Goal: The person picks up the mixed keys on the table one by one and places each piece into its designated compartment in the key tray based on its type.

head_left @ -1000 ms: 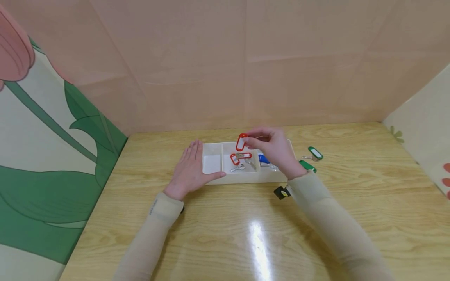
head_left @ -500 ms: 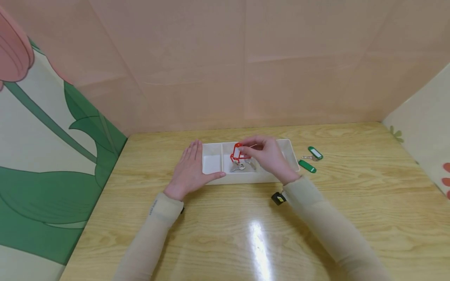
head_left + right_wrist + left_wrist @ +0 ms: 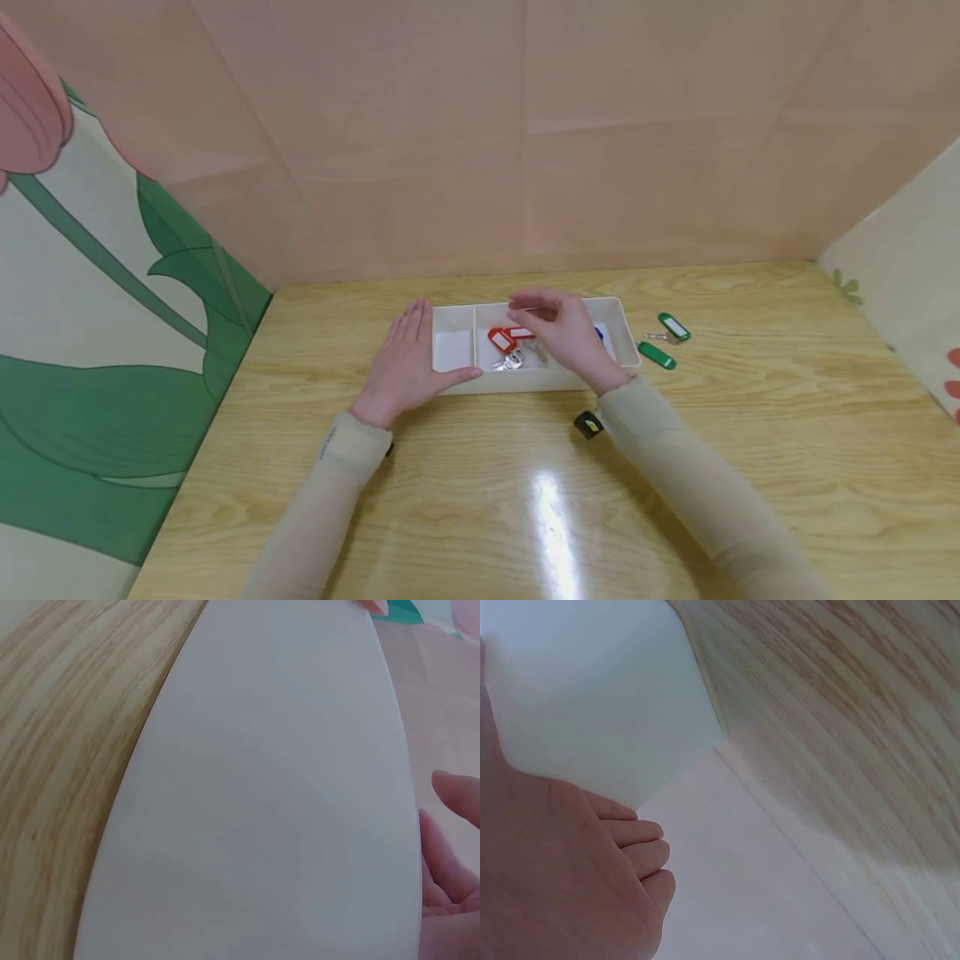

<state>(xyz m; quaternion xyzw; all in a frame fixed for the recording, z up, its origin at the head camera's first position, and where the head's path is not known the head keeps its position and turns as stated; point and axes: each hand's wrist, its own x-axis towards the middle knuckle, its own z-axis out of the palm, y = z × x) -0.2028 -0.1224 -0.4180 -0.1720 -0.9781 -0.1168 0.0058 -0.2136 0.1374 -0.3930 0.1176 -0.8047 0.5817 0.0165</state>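
Observation:
A white divided tray (image 3: 517, 382) lies lengthwise across the table. My left hand (image 3: 405, 358) rests against its left end, fingers straight, thumb along the front rim. Over the tray hovers my right hand (image 3: 566, 329), fingers loosely bent with nothing between them; in the right wrist view the thumb (image 3: 457, 796) stands apart from the fingers. Red key tags (image 3: 502, 340) with metal keys (image 3: 510, 361) lie in the middle compartment, just left of and below the right fingertips. A bit of blue (image 3: 599, 333) shows in the right compartment, mostly hidden behind the right hand.
Right of the tray, two green key tags (image 3: 673, 326) lie on the wooden table (image 3: 750, 417), with a key (image 3: 660, 337) beside them. A small black device (image 3: 588, 424) sits under the right wrist. A pinkish wall covering (image 3: 450, 167) rises behind the table.
My right hand has lowered a red key tag with its key into the middle compartment and let go of it. My left hand has stayed in place.

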